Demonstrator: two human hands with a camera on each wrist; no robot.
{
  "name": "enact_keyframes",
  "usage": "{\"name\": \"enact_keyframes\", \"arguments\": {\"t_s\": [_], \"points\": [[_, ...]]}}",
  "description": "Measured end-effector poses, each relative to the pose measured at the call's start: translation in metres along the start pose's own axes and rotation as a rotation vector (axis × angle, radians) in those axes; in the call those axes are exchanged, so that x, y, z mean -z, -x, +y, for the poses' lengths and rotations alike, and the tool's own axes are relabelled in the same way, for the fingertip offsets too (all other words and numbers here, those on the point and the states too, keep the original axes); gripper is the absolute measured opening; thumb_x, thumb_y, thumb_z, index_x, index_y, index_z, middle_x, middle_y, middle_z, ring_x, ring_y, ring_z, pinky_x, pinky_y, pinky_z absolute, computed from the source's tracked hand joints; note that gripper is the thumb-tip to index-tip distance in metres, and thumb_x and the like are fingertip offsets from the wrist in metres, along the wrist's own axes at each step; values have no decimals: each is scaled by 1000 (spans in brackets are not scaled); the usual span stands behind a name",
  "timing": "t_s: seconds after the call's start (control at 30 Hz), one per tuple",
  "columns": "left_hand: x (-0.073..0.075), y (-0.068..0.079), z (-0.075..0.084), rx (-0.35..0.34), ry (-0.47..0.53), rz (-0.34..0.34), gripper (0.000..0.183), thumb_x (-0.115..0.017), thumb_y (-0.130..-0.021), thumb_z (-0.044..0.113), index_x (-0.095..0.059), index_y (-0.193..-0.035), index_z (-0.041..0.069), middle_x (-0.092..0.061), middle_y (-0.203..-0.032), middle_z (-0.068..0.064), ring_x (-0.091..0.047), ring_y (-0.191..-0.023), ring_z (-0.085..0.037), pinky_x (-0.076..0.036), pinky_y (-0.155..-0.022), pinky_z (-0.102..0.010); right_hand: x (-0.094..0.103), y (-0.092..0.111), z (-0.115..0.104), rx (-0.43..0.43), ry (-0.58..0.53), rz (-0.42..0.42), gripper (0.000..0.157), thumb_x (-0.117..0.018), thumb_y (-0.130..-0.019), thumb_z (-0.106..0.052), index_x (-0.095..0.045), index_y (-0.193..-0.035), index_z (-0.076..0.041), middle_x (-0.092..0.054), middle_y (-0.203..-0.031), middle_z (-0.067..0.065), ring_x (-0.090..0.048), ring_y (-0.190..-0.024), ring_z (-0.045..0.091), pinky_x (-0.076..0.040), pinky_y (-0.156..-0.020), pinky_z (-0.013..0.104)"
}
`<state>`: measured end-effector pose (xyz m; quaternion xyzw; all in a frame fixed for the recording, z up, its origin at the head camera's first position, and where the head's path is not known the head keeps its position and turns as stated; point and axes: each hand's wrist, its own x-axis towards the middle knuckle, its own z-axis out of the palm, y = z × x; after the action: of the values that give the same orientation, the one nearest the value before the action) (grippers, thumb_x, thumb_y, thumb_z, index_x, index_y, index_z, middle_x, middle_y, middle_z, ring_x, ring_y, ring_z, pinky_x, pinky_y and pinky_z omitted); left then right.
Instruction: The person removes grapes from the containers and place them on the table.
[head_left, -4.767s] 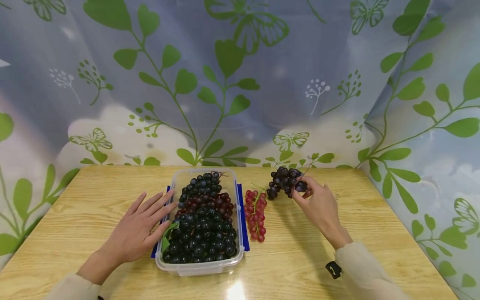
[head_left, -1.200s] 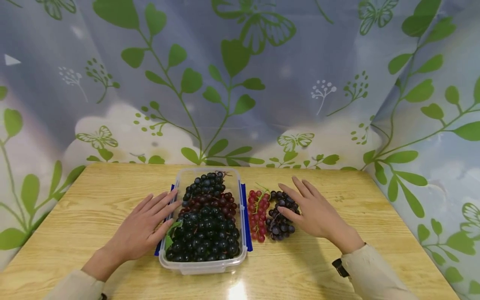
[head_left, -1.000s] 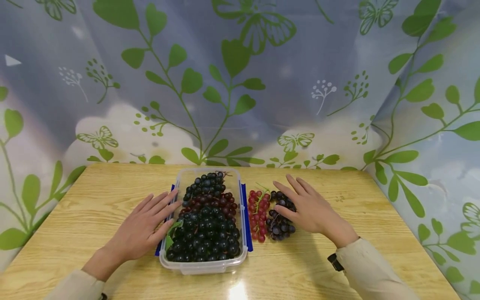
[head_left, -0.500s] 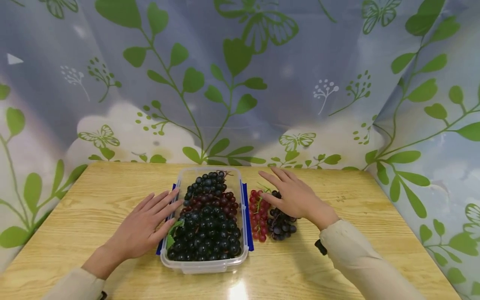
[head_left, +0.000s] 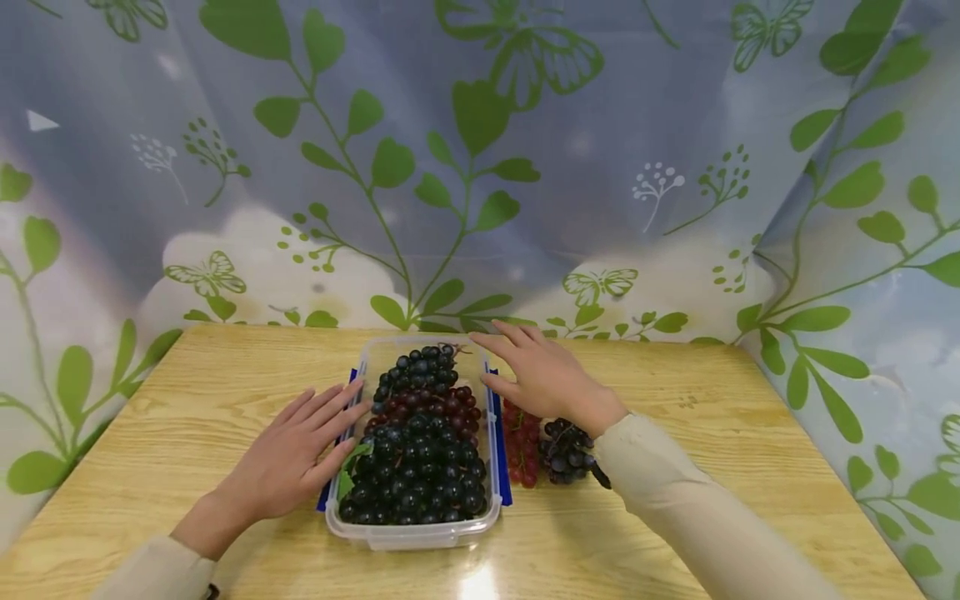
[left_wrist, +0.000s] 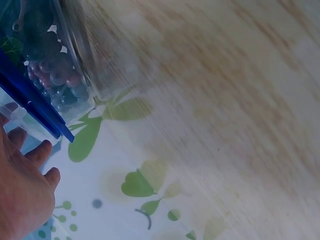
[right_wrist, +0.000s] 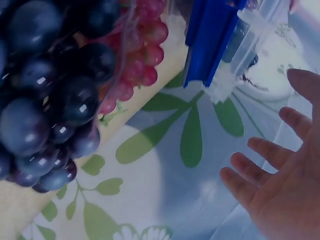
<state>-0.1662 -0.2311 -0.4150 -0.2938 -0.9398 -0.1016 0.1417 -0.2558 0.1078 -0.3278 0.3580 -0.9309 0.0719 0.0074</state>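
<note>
A clear plastic container with blue side latches holds dark green-black grapes at the near end, dark red grapes in the middle and blue-black grapes behind. My left hand lies along its left side, straight fingertips at the rim. My right hand hovers with spread, straight fingers by the right rim, holding nothing. Below it on the table are a red grape bunch and a dark purple bunch, both partly hidden by the hand and sleeve. In the right wrist view, the right hand is apart from the blue latch.
The wooden table runs back to a leaf-and-butterfly patterned cloth, which also rises at both sides. A green leaf pokes up at the container's left inner wall. Both sleeves are pale, with a dark strap at each wrist.
The right hand has set the dark purple bunch down beside the red one, let it go, and moved left to the container's right rim. The left hand has stayed in place.
</note>
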Motion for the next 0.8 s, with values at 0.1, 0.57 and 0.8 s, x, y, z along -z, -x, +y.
{"name": "enact_keyframes", "arguments": {"t_s": [0.1,0.57,0.8], "points": [[0,-1,0,2,-3,-9,47,-42,-102,35,-44,-145,17,-24,-156,-3,-28,-139,-28,-16,-112,-49,-4,-11,-6,34,51,-19,57,-47,-99,-42,-30,-151,-26,-26,-154,11,-29,-137,34,-32,-105,53],[1,-2,2,26,13,-26,47,-41,-103,37,-43,-146,19,-24,-156,-1,-25,-140,-25,-17,-112,-50,-16,-45,-28,161,286,-96,56,-49,-99,-41,-30,-151,-31,-26,-155,7,-28,-138,28,-27,-110,45],[1,0,1,29,2,-22,47,-41,-102,37,-45,-145,18,-25,-156,-3,-26,-140,-26,-18,-111,-51,-17,-58,-40,230,366,-169,56,-50,-99,-38,-30,-151,-33,-25,-155,5,-23,-140,24,-13,-115,42]]}}
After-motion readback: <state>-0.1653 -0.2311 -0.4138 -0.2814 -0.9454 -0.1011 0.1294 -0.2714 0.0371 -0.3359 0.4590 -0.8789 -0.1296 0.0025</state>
